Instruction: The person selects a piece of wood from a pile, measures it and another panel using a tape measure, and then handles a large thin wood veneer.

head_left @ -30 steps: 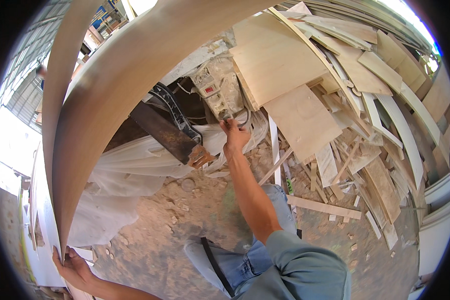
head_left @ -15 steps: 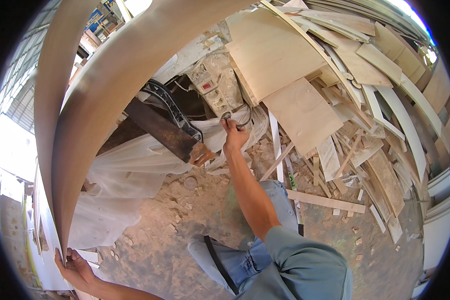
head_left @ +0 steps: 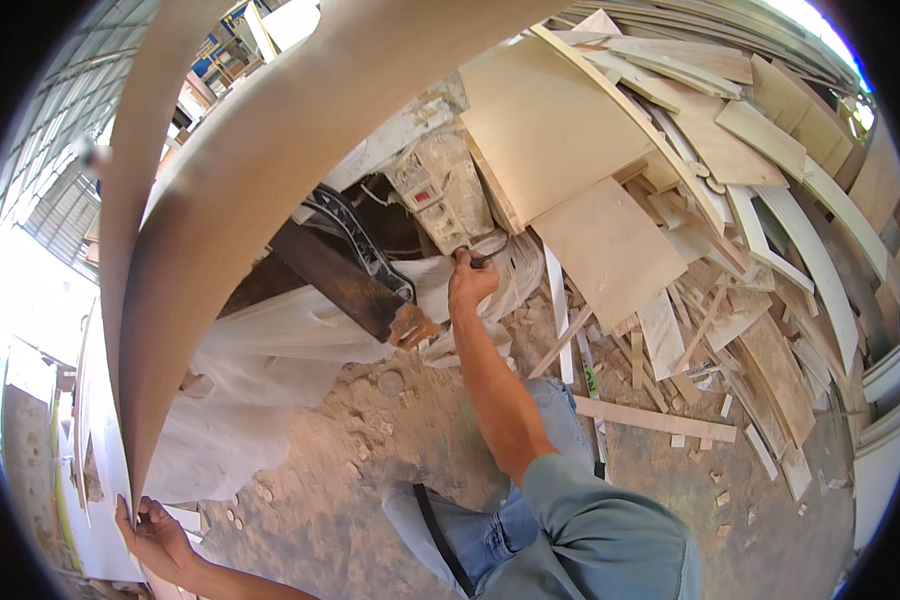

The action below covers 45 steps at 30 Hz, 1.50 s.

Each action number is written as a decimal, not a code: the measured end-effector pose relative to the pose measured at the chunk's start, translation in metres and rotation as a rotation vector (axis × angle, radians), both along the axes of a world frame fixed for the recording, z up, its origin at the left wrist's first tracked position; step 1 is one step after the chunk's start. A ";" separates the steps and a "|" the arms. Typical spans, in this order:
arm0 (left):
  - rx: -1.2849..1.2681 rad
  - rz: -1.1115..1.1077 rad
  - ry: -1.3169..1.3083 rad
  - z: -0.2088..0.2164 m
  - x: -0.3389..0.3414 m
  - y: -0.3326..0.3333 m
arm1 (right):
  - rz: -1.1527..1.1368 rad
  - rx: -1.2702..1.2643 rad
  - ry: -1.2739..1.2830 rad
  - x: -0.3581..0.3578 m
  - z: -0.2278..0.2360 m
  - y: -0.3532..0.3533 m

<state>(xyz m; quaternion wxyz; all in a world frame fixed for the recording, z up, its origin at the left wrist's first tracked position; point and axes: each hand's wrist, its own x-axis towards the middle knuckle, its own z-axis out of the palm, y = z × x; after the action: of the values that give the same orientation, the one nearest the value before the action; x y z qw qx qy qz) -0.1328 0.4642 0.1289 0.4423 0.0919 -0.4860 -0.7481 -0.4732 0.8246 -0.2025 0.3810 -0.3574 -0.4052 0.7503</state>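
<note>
My right hand [head_left: 472, 284] is closed around a dark plug [head_left: 476, 261] with a cable. It sits at the lower end of a dusty power strip [head_left: 436, 193], which has several sockets and a red switch. My fingers hide whether the plug's pins are in a socket. At the lower left, my left hand [head_left: 160, 540] pinches the edge of a large brown bent sheet [head_left: 220, 200], which arches up across the top left. Left of my right hand lie a handsaw [head_left: 345, 285], its blade rusty and its wooden handle worn, and a black cable chain [head_left: 363, 240].
Plywood panels [head_left: 555, 120] and a large heap of wood offcuts [head_left: 750, 330] fill the right side. Translucent plastic sheeting [head_left: 240, 400] drapes below the saw. Sawdust and wood scraps cover the floor [head_left: 340, 450] around my legs.
My right hand has brought the plug against the strip's lower end; its round face showed before and is now hidden. The view has shifted slightly. My left hand keeps its hold on the sheet.
</note>
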 end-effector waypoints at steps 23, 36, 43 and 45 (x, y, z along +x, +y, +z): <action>0.343 0.147 -0.154 0.011 0.009 0.043 | 0.640 0.174 0.468 0.036 0.236 -0.043; 0.878 -0.057 -0.559 0.036 0.021 0.065 | 1.019 -0.068 -0.098 0.272 0.320 -0.066; 0.926 -0.225 -0.651 0.047 0.008 0.069 | 0.845 -0.096 -0.260 0.259 0.422 -0.129; 0.899 -0.296 -0.643 0.042 0.015 0.062 | 0.735 0.066 -0.358 0.248 0.421 -0.143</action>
<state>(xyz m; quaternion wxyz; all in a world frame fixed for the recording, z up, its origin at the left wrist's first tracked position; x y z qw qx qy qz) -0.1181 0.5266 0.1706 0.0799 0.4250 -0.2381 -0.8697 -0.2251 0.6820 0.2180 0.0222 -0.3011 -0.5896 0.7491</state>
